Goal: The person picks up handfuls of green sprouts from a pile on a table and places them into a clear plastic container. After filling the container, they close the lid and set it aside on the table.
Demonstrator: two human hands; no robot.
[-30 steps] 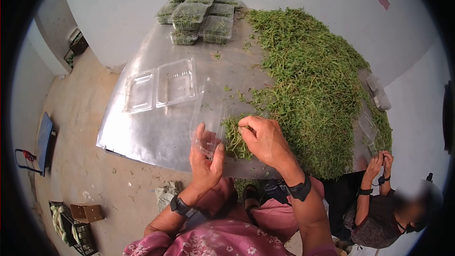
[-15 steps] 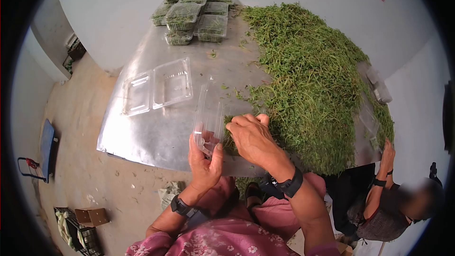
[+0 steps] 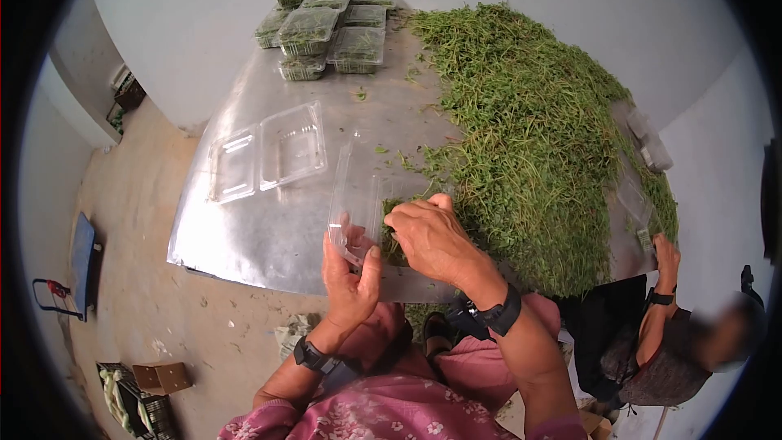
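Note:
My left hand (image 3: 350, 283) is closed around the lower end of a clear plastic clamshell container (image 3: 355, 187), which stands on edge. Its fingers show through the plastic. Just right of the container, my right hand (image 3: 430, 235) has its fingers curled over a bunch of green leafy stems (image 3: 394, 210) at the container's open side. The fingertips are partly hidden, as is how much lies inside. A large heap of the same greens (image 3: 529, 147) covers the right part of the metal table. Another clamshell (image 3: 293, 147) lies spread open to the left.
Several filled clamshells (image 3: 308, 31) are stacked at the back of the metal table (image 3: 244, 236). More clear containers (image 3: 649, 140) stand at the right edge. A co-worker (image 3: 664, 350) is at the right with a hand at the table edge. A blue trolley (image 3: 81, 265) and a crate (image 3: 134, 399) are on the floor.
My right hand has shifted slightly, its fingers still curled at the container. The left hand keeps its hold. The co-worker's hand has moved a little, and the whole view has shifted slightly.

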